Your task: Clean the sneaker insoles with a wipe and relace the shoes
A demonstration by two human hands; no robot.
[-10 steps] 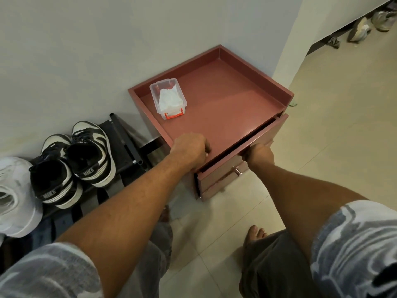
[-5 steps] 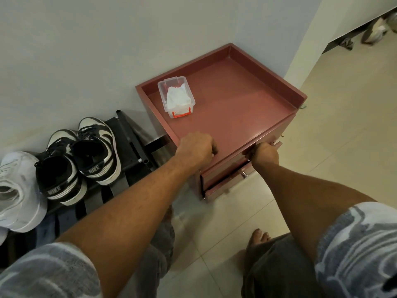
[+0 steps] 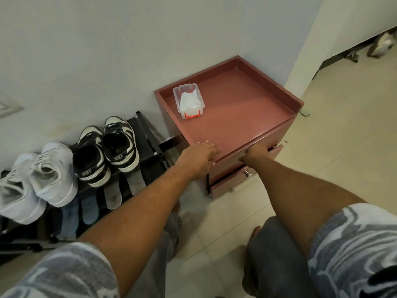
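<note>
Carrying surface: a red cabinet (image 3: pixel 240 117) with a raised rim round its top stands against the pale wall (image 3: pixel 107 50) on a tiled floor (image 3: pixel 335 147).
Wipes: white wipes (image 3: pixel 190 101) sit in a clear box (image 3: pixel 175 96) with a red latch, at the back left of the cabinet top, just beside the rim.
Sneakers: a black-and-white pair (image 3: pixel 107 151) stands side by side on a dark rack (image 3: pixel 148 134) left of the cabinet, heels toward the person; a white pair (image 3: pixel 36 175) is further left.
Left hand (image 3: pixel 199 157): its fingers (image 3: pixel 209 148) lie straight over the front left rim of the top and hold nothing.
Right hand (image 3: pixel 255 153): fingers are curled over the top edge of the upper drawer (image 3: pixel 276 149), gripping it; the drawer stands slightly out.
Below: a lower drawer front carries a metal knob (image 3: pixel 247 173).
Edges: the rack's end post is near the cabinet's left side; a wall corner rises just behind the cabinet's right rear.
Open room: floor tiles run off to the right of the cabinet and lie between its front and the person's knees; a bare foot (image 3: pixel 255 230) rests there.
</note>
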